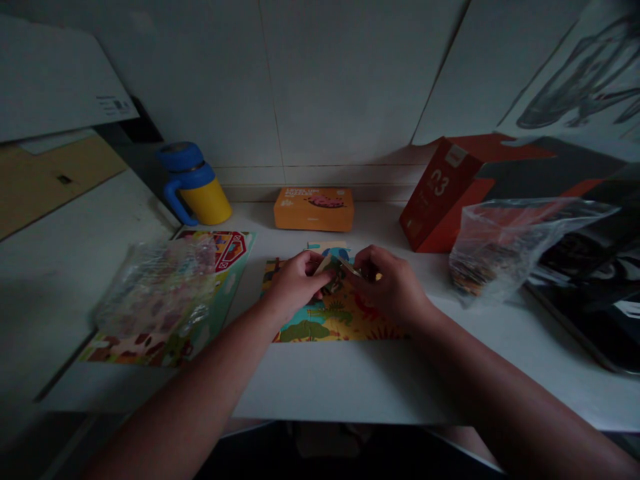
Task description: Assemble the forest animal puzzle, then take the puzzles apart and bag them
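The left hand (297,283) and the right hand (387,287) are close together at the middle of the frame, and both are narrow, not wide. Their fingertips (320,275) pinch a small cardboard puzzle piece (336,269) from two sides. It is too dark and too small to tell if there is only one piece. Both hands are just above a colourful jigsaw puzzle (333,320), which lies flat on the white table (340,380) under them, with green, yellow and red shapes on it.

To the right of the hands, a clear plastic bag (493,257) with many small pieces inside lies on the table, and its open end points to the upper right. Behind this bag stands a red cardboard box (440,193), tilted, with its flap open. A dark flat object (590,333) is at the right edge.

To the left of the hands, a second plastic bag (160,287) lies over a farm puzzle board (230,250) with a red barn. At the back are an orange box (314,208) and a blue and yellow mug (197,187), near the tiled wall (270,87).
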Action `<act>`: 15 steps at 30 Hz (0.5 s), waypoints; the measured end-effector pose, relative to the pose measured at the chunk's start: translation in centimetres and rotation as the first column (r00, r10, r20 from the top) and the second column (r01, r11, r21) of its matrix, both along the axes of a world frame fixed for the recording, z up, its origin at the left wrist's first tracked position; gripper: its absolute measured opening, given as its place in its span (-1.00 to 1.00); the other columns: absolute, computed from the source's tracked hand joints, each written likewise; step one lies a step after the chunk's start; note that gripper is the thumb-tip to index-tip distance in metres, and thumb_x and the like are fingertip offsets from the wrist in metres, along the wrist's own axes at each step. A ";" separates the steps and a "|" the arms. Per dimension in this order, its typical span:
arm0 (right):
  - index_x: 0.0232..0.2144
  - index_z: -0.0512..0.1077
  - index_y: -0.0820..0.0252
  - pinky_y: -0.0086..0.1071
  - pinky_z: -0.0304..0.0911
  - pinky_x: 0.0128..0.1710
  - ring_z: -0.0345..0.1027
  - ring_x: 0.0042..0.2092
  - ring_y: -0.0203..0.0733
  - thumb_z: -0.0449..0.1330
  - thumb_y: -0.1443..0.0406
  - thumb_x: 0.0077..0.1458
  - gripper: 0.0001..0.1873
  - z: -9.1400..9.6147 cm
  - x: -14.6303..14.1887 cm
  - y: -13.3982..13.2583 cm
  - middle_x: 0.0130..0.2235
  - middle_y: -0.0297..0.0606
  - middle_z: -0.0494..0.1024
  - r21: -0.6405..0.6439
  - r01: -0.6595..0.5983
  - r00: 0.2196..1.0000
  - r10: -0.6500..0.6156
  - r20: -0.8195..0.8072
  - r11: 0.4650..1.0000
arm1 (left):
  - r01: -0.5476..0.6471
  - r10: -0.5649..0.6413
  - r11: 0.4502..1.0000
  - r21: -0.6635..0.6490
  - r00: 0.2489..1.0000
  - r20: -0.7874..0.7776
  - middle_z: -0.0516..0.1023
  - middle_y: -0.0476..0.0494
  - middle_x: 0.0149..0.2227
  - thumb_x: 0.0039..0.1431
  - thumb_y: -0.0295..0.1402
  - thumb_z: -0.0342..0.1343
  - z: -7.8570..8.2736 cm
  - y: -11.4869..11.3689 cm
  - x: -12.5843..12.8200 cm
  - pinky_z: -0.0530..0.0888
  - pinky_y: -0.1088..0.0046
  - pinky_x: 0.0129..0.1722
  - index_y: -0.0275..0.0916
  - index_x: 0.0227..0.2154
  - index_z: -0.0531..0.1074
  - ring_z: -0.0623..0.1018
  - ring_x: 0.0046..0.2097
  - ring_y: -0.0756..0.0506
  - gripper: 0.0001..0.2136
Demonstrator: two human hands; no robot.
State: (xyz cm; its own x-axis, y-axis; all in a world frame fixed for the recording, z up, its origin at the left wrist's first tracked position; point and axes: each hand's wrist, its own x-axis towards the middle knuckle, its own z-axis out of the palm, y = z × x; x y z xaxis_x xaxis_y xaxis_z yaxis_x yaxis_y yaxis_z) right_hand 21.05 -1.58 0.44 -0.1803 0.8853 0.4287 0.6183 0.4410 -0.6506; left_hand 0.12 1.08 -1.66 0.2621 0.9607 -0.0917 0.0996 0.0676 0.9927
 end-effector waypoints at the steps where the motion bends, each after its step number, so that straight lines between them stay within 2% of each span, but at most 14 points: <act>1: -0.34 0.36 0.07 -0.33 0.16 -0.39 0.26 -0.40 -0.23 0.33 0.21 0.17 -0.80 0.0 0.1 0.0 -0.39 -0.32 0.47 -0.008 0.009 0.999 -0.010 -0.046 1.000 | -0.011 0.011 1.000 0.012 1.000 -0.014 0.61 -0.07 -0.24 0.17 -0.25 0.37 -0.1 0.1 -0.1 0.31 0.55 -0.59 -0.21 -0.13 0.47 0.40 -0.56 0.10 -0.71; 4: -0.31 0.37 0.06 -0.34 0.22 -0.37 0.31 -0.37 -0.23 0.38 0.12 0.18 -0.73 -0.1 0.5 0.3 -0.35 -0.33 0.47 -0.088 -0.043 0.968 0.019 -0.251 0.995 | -0.029 0.031 0.999 0.045 0.998 -0.048 0.64 -0.09 -0.24 0.18 -0.26 0.35 -0.2 0.3 -0.2 0.31 0.56 -0.57 -0.20 -0.12 0.48 0.49 -0.48 0.04 -0.74; 7: -0.30 0.36 0.07 -0.34 0.26 -0.34 0.35 -0.33 -0.22 0.41 0.04 0.15 -0.64 -0.3 0.9 0.6 -0.31 -0.32 0.48 -0.186 -0.153 0.916 0.068 -0.396 0.971 | -0.024 0.025 0.995 0.093 1.000 -0.014 0.67 -0.14 -0.15 0.20 -0.33 0.31 -0.2 0.5 -0.4 0.48 0.51 -0.34 -0.21 -0.13 0.50 0.63 -0.26 -0.05 -0.79; 10: -0.30 0.34 0.08 -0.36 0.24 -0.38 0.32 -0.35 -0.24 0.42 -0.02 0.11 -0.58 -0.3 1.0 0.9 -0.33 -0.33 0.48 -0.269 -0.187 0.893 0.050 -0.447 0.945 | -0.006 0.006 0.992 0.123 1.000 0.002 0.69 -0.17 -0.07 0.23 -0.36 0.28 -0.1 0.6 -0.5 0.53 0.40 -0.10 -0.21 -0.11 0.50 0.65 -0.10 -0.10 -0.81; 13: -0.29 0.34 0.07 -0.37 0.24 -0.40 0.32 -0.36 -0.24 0.45 -0.07 0.05 -0.51 -0.4 0.9 1.0 -0.33 -0.34 0.51 -0.357 -0.214 0.878 0.018 -0.479 0.909 | 0.014 -0.009 0.988 0.156 1.000 -0.029 0.69 -0.18 -0.04 0.27 -0.33 0.25 -0.1 0.7 -0.6 0.53 0.36 -0.05 -0.18 -0.07 0.51 0.65 -0.06 -0.12 -0.81; 15: -0.29 0.35 0.07 -0.34 0.32 -0.34 0.39 -0.32 -0.20 0.46 -0.10 0.01 -0.48 -0.6 0.8 1.2 -0.30 -0.31 0.56 -0.383 -0.245 0.860 0.017 -0.511 0.891 | 0.024 -0.011 0.980 0.196 0.998 -0.068 0.69 -0.16 -0.06 0.30 -0.30 0.22 -0.1 0.6 -0.7 0.53 0.38 -0.09 -0.17 -0.04 0.52 0.64 -0.08 -0.11 -0.80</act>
